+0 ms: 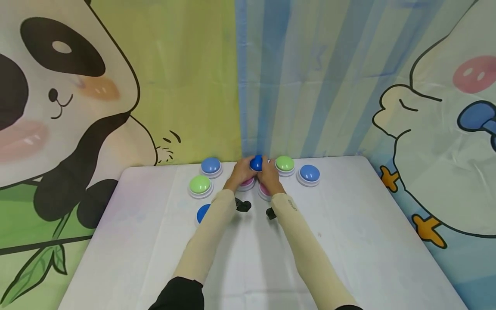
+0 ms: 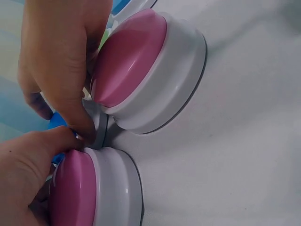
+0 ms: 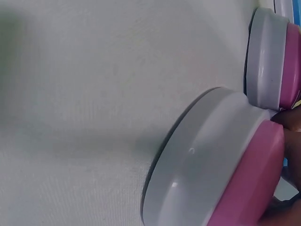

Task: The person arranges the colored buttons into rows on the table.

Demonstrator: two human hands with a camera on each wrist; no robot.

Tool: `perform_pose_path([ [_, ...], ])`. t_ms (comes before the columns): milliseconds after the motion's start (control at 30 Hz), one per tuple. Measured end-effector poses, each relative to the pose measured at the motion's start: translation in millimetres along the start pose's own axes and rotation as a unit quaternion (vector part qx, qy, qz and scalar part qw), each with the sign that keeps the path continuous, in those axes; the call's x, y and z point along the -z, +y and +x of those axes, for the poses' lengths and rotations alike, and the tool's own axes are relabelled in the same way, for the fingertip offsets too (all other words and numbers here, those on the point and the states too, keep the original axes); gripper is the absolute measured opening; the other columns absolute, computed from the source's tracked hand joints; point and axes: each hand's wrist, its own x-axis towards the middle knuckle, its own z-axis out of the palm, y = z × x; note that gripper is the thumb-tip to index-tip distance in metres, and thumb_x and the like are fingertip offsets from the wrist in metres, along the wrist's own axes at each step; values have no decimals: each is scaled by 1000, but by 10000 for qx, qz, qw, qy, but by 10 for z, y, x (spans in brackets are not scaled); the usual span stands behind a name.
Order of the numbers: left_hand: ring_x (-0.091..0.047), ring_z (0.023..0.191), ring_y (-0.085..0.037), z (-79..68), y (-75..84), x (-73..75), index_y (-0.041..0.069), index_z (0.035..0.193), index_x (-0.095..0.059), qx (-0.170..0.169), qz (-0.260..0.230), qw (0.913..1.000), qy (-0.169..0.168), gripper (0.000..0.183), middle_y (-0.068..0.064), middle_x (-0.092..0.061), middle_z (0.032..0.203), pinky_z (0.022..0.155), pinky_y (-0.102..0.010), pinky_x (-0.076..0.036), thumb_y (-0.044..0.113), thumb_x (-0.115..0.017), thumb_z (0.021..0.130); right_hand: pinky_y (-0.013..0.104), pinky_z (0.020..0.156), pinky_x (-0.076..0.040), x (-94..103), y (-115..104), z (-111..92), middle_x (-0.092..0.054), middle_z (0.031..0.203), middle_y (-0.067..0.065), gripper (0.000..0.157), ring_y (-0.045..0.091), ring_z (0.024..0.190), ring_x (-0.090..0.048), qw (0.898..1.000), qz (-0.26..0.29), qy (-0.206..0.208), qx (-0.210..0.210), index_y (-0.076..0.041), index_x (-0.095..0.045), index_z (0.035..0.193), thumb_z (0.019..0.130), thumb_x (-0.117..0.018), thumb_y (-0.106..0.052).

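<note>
On the white surface [image 1: 329,258], from near to far: one blue push button [image 1: 202,212] partly behind the left sleeve [image 1: 209,241], two pink push buttons [image 1: 265,191], two green push buttons [image 1: 199,184] and two farther blue push buttons [image 1: 309,173], all seemingly already in place. Near the far edge, pinched from both sides by left hand [image 1: 241,172] and right hand [image 1: 270,174]: a fourth blue push button [image 1: 256,163], not yet released.
</note>
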Motion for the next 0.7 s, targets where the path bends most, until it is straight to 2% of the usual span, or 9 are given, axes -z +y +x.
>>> perform_pose_path([
  [133, -53, 128, -35, -4, -12, 12, 4, 141, -48, -20, -60, 10000, -51, 63, -20, -56, 138, 112, -45, -40, 13, -72, 84, 52, 101, -48, 15, 47, 14, -43, 132, 31, 65, 45, 112, -56, 9998, 202, -84, -31, -6, -37, 144, 88, -68, -17],
  [333, -50, 131, -35, -12, -34, 122, 6, 144, -44, -191, -350, 9992, -61, 63, -19, -52, 141, 111, -46, -40, 15, -69, 87, 51, 107, -43, 88, 71, 56, -42, 133, 28, 68, 41, 120, -51, 9980, 624, -13, 53, -10, -39, 144, 85, -73, -17],
  [467, -47, 134, -33, -68, -59, 257, 9, 146, -42, -315, -434, 9985, -129, 63, -17, -49, 145, 111, -45, -41, 17, -68, 89, 51, 107, -44, 159, 53, 59, -45, 134, 26, 68, 39, 122, -50, 9967, 715, 80, 384, -9, -43, 141, 84, -76, -21],
  [700, -50, 130, -33, -169, -105, 550, 11, 144, -46, -1021, -544, 9932, 93, 61, -17, -50, 143, 107, -44, -45, 20, -70, 89, 49, 105, -46, 348, -42, 43, -51, 136, 20, 69, 35, 126, -50, 9920, 604, 187, 1096, -12, -45, 141, 83, -76, -33],
])
